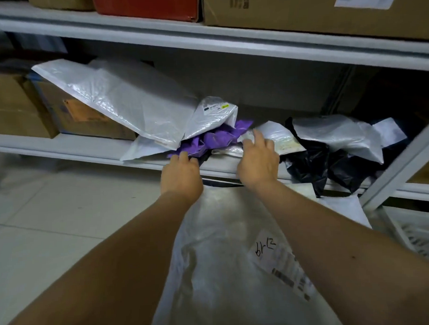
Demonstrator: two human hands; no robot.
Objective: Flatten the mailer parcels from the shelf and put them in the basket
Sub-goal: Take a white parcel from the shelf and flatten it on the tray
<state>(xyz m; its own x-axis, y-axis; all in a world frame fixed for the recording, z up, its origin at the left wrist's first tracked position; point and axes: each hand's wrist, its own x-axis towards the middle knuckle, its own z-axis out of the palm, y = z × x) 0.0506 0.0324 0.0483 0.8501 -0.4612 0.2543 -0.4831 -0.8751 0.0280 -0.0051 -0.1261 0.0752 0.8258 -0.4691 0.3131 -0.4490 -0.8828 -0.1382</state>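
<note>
Purple mailer [217, 139] crumpled at the front edge of the grey shelf [69, 145], tucked under two white mailers: a large one [124, 102] leaning left, a smaller labelled one [213, 116] on top. Left hand [181, 177] at the purple mailer's front edge, fingertips curled into the plastic, apparently gripping it; thumb hidden. Right hand [258, 160] just beside, fingers relaxed and slightly spread, resting on a flat white mailer [278, 138]. Further right, black mailers [310, 163] crumpled and hanging over the shelf edge, another white one [339, 136] lying over them. Below the arms, a big white mailer [224, 259] with a handwritten label, lying flat. White basket [415, 233] at lower right, only partly seen. Cardboard boxes [300, 11] on the upper shelf.
</note>
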